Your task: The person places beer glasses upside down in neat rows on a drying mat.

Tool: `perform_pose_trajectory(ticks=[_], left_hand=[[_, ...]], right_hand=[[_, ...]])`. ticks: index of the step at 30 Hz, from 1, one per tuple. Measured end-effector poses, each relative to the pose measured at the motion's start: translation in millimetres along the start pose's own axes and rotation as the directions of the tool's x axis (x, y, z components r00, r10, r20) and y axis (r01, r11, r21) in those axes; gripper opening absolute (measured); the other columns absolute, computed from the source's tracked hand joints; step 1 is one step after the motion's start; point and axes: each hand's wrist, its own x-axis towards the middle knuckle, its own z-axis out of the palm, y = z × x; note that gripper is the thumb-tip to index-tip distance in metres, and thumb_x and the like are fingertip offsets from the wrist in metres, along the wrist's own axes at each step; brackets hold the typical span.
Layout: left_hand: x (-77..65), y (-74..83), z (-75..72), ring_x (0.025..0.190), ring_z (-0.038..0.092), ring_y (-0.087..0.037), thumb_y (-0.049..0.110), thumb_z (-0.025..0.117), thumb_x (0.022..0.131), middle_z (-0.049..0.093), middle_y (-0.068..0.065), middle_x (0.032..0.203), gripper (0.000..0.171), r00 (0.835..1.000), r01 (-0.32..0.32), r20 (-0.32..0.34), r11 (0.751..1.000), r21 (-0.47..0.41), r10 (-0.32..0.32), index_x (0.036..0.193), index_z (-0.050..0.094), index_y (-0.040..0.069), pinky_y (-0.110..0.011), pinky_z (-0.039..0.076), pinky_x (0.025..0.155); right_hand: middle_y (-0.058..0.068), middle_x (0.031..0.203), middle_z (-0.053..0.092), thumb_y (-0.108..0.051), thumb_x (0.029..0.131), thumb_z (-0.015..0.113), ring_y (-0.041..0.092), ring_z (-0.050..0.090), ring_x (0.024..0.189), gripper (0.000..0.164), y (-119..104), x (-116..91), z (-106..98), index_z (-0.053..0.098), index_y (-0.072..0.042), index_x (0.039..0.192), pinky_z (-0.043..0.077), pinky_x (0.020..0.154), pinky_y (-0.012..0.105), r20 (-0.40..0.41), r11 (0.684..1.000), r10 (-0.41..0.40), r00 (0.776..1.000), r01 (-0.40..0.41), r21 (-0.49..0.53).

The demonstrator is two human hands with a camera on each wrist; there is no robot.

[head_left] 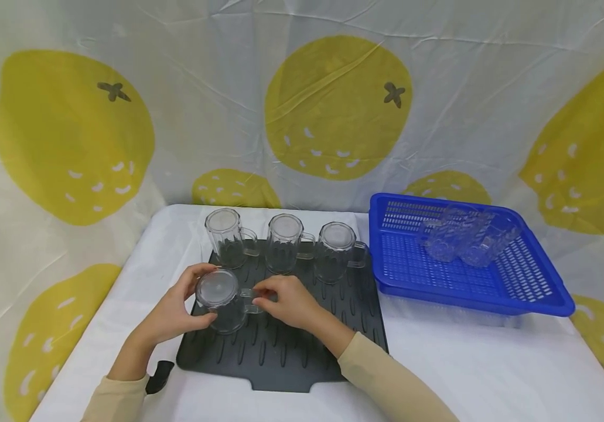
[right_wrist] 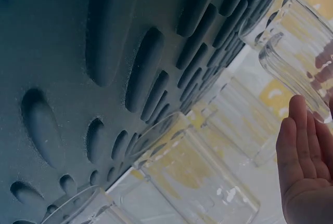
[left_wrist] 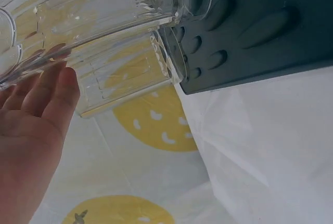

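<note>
On the near left part of a dark ridged drying mat (head_left: 280,357), a clear glass mug (head_left: 230,316) stands upside down, base up. My left hand (head_left: 177,308) holds its body from the left, thumb in front and fingers behind. From the right, my right hand (head_left: 287,302) pinches the mug's handle. In the left wrist view, the fingers of the left hand (left_wrist: 39,115) lie along the glass. The right wrist view shows the right hand (right_wrist: 307,156) at the handle, with the mug (right_wrist: 291,16) at upper right.
Behind, a row of upturned glass mugs stands on the mat: one at left (head_left: 225,237), one in the middle (head_left: 284,243), one at right (head_left: 335,252). A blue plastic basket (head_left: 470,302) at right contains several clear glasses (head_left: 457,237). A lemon-print cloth (head_left: 207,117) hangs behind.
</note>
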Motion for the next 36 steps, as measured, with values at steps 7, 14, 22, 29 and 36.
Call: perform_pose_trajectory(ticks=[7, 14, 22, 29, 36], left_hand=[[-3.0, -1.6, 3.8, 0.125, 0.049, -0.024, 0.005, 0.086, 0.072, 0.044, -0.014, 0.143, 0.105, 0.997, 0.072, 0.007, 0.996, 0.045, -0.072, 0.152, 0.018, 0.017, -0.034, 0.04, 0.101], [-16.7, -3.9, 8.2, 0.126, 0.044, -0.051, 0.013, 0.087, 0.073, 0.043, -0.024, 0.144, 0.11, 0.981, 0.192, -0.02, 0.977, 0.094, -0.191, 0.155, 0.014, 0.018, -0.07, 0.034, 0.097], [-45.9, -10.3, 15.7, 0.133, 0.039, -0.043, 0.017, 0.086, 0.075, 0.041, -0.024, 0.146, 0.101, 0.957, 0.291, -0.064, 0.932, 0.214, -0.284, 0.152, 0.022, 0.004, -0.059, 0.033, 0.104], [-64.0, -15.7, 24.9, 0.134, 0.033, -0.05, 0.039, 0.085, 0.074, 0.034, -0.03, 0.149, 0.103, 0.918, 0.38, -0.026, 0.857, 0.348, -0.396, 0.151, 0.026, 0.003, -0.065, 0.032, 0.102], [-72.6, -21.9, 28.8, 0.139, 0.02, -0.053, 0.047, 0.08, 0.077, 0.02, -0.031, 0.155, 0.107, 0.88, 0.398, 0.119, 0.851, 0.343, -0.46, 0.151, 0.023, -0.003, -0.066, 0.025, 0.106]], right_hand=[[0.006, 0.106, 0.068, -0.017, 0.095, 0.067, 0.017, 0.064, 0.091, 0.026, 2, 0, 4, 0.069, -0.003, 0.116, 0.054, 0.08, 0.032, -0.015, 0.998, -0.003, 1.0, 0.004, 0.058], [0.006, 0.108, 0.067, -0.019, 0.095, 0.066, 0.016, 0.063, 0.091, 0.027, 3, 1, 6, 0.068, -0.003, 0.117, 0.054, 0.079, 0.03, -0.016, 0.997, -0.003, 1.0, 0.005, 0.076], [0.004, 0.109, 0.067, -0.02, 0.096, 0.065, 0.012, 0.062, 0.091, 0.028, 3, 1, 5, 0.067, -0.005, 0.12, 0.052, 0.079, 0.024, 0.004, 0.998, 0.02, 1.0, -0.021, 0.06], [0.004, 0.112, 0.066, -0.022, 0.095, 0.067, 0.012, 0.063, 0.092, 0.032, 3, 0, 5, 0.066, -0.006, 0.122, 0.052, 0.08, 0.024, 0.031, 0.997, 0.054, 0.998, -0.056, 0.051], [0.006, 0.117, 0.065, -0.029, 0.096, 0.065, 0.019, 0.061, 0.1, 0.04, 4, -9, -6, 0.062, -0.007, 0.128, 0.051, 0.083, 0.028, 0.025, 0.997, 0.074, 0.997, -0.075, 0.023]])
